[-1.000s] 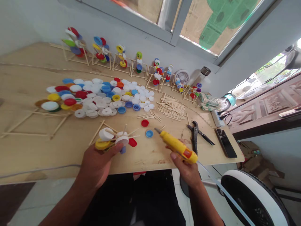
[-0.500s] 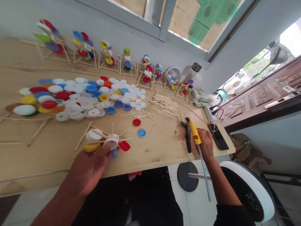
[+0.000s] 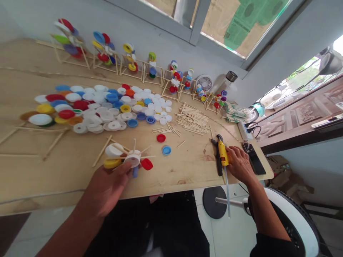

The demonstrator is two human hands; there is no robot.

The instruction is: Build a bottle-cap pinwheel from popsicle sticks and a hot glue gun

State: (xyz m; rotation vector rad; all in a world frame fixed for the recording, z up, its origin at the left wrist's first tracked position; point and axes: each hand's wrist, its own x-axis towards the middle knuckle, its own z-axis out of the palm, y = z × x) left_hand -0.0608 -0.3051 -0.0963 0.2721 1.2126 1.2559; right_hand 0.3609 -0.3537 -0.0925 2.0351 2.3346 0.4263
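My left hand (image 3: 112, 182) pinches a white bottle-cap hub (image 3: 132, 159) with thin wooden sticks spread out like spokes. Coloured caps sit on several stick ends: a white cap (image 3: 114, 150), a yellow cap (image 3: 112, 163), a red cap (image 3: 147, 164) and a bluish-purple cap (image 3: 135, 172). At the table's right side, my right hand (image 3: 240, 162) is closed at the handle of a yellow hot glue gun (image 3: 223, 153); its fingertips are partly hidden. A clear glue stick (image 3: 227, 192) juts from the gun's back past the table edge. Beside the gun lies a black-handled tool (image 3: 218, 159).
Many loose bottle caps (image 3: 112, 125) cover the left-middle table. Wooden sticks (image 3: 191, 119) lie piled near the centre. Several stick frames with cap wheels (image 3: 105, 50) line the wall. A phone (image 3: 254, 159), power strip (image 3: 244, 132), small fan (image 3: 204, 83) and bottle (image 3: 227, 82) stand or lie rightward.
The glue gun has shifted left towards the black-handled tool, and its glue stick hangs more upright. An orange part of its handle now shows beside my right fingers. My left hand keeps its hold.
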